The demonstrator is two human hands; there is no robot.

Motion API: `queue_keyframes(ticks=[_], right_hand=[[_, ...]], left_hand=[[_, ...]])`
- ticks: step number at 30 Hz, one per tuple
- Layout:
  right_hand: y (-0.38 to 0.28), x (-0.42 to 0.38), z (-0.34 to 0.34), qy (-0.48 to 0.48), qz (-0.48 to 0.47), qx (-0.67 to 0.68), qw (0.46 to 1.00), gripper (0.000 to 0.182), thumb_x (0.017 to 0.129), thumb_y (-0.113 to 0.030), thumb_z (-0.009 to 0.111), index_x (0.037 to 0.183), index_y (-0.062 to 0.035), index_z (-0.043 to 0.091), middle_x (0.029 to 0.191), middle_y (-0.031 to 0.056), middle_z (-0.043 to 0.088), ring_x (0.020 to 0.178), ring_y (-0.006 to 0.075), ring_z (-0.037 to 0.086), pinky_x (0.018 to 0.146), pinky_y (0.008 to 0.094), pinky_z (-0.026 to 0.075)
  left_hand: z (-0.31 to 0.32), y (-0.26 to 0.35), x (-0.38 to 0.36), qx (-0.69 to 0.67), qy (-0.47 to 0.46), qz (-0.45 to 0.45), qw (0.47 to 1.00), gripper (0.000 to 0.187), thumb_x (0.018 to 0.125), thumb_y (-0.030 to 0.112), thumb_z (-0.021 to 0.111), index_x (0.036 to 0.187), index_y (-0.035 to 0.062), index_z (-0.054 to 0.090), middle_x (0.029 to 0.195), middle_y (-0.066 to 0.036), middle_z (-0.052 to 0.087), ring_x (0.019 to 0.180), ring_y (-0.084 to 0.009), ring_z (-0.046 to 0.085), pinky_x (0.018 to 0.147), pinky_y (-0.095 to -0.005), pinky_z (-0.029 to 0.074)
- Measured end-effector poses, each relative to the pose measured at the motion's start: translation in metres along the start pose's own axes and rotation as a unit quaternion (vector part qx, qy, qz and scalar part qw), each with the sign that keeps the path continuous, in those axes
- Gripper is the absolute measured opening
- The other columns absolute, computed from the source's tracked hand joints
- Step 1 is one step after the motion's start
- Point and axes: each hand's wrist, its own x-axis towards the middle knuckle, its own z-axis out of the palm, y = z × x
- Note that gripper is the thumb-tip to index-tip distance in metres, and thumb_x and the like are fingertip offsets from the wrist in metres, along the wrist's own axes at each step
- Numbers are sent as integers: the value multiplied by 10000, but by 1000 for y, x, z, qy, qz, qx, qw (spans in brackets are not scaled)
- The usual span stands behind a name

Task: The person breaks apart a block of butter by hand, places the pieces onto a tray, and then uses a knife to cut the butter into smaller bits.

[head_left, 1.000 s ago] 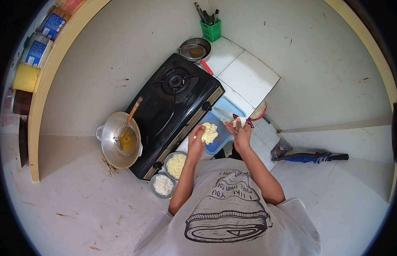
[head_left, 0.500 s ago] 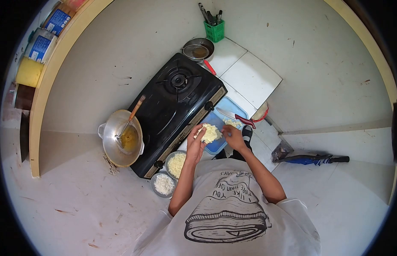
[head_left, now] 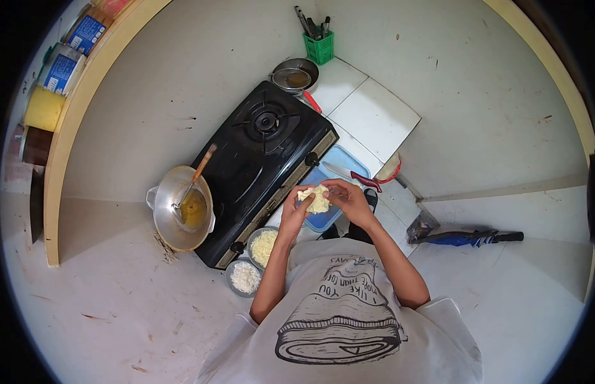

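My left hand point(head_left: 295, 210) grips a pale yellow, lumpy piece of food point(head_left: 317, 200) from its left side. From the right, the fingers of my right hand point(head_left: 346, 195) close on the same piece. Both hands are over a blue tray point(head_left: 321, 220). A knife point(head_left: 352, 176) with a dark red handle rests across the tray's far right part. Below and left of my left hand are a bowl of pale yellow shreds point(head_left: 263, 248) and a bowl of white shreds point(head_left: 245, 277).
A black gas stove point(head_left: 259, 160) lies left of the tray. On it sits a wok point(head_left: 166, 224) with yellow liquid and a wooden-handled spatula point(head_left: 204, 162). A small pan point(head_left: 304, 64), a green basket point(head_left: 319, 48) and a folded umbrella point(head_left: 464, 239) are farther out.
My right hand has moved left from above the tray onto the yellow piece, which both hands now hold. The shreds on the tray are now mostly hidden behind my right hand.
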Motion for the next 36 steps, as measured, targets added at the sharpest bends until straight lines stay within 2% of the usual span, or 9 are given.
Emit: queue_keyframes(ticks=[2,9,14,21,24,26,30,33,36], right_hand=[[11,0,-3,7,21,66,998,313,954,-144,706,1242,-32,652,1049,36,645,943,103,623,813,259,524],[34,-13,-9,38,61,129,989,320,964,-132,688,1258,-32,609,1077,51,654,992,120,648,849,274,541],[46,-14,-18,22,84,163,983,350,957,-92,684,1272,-29,546,1071,70,678,984,122,654,865,283,539],[53,-4,-38,50,95,148,983,344,917,-62,718,1214,-13,549,1008,91,697,921,133,657,819,277,527],[61,7,-53,71,113,139,981,342,915,-73,722,1207,-15,552,1032,97,692,914,139,656,806,284,529],[67,18,-66,96,125,155,975,345,915,-83,726,1207,-15,554,1046,98,686,908,139,653,794,286,532],[66,40,-96,119,134,154,972,304,926,-99,725,1172,-68,549,987,16,647,896,101,629,780,271,525],[70,64,-119,154,187,150,959,323,919,-119,733,1167,-69,532,990,25,630,904,111,626,782,283,534],[91,93,-143,162,187,131,960,369,902,-148,755,1174,-61,522,1006,40,629,917,127,629,792,297,538]], left_hand=[[4,4,-2,-10,4,-1,1000,378,981,154,666,1326,82,531,1198,-46,634,1018,-104,639,755,-239,533],[3,-14,2,13,25,-32,999,449,962,174,710,1353,60,520,1185,-51,677,1015,-110,658,812,-251,532],[8,-21,6,41,15,-37,998,501,959,188,718,1398,53,520,1273,-64,618,1046,-134,660,835,-264,535],[17,-23,22,13,-10,-51,999,503,978,150,682,1442,64,508,1227,-65,577,1049,-147,666,842,-274,566],[13,-35,38,29,-20,-11,999,450,985,142,668,1410,67,544,1179,-58,597,1033,-154,675,838,-278,569],[17,-38,47,50,13,-18,999,406,991,152,658,1377,64,572,1146,-55,617,1019,-160,680,841,-284,569],[26,-51,73,60,27,-46,997,370,1006,186,632,1351,59,593,1162,-83,645,1065,-201,670,917,-337,562],[40,-69,102,55,22,-47,997,355,1008,208,629,1328,57,606,1116,-69,664,1004,-175,687,832,-307,567],[62,-77,139,92,5,-73,993,411,1023,280,619,1368,59,580,1248,-105,645,1031,-205,688,894,-331,561]])
